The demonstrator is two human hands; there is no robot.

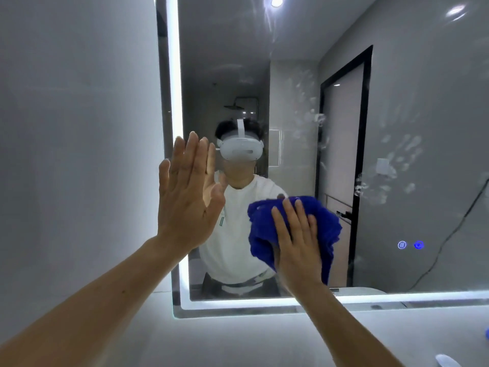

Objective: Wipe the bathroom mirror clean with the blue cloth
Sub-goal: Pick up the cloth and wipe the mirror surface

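The right hand [296,242] pressed the cloth [328,223] flat-fingered against the mirror [291,62]; the left hand [188,197] lay flat, empty. Smudges [397,160] marked the upper right, so most wiping seemed left.

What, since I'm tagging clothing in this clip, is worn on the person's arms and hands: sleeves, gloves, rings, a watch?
Nothing shows on them: left hand and right hand are gloveless, no ring or watch visible, and both forearms are bare to the frame's edge. The mirror reflects a white top.
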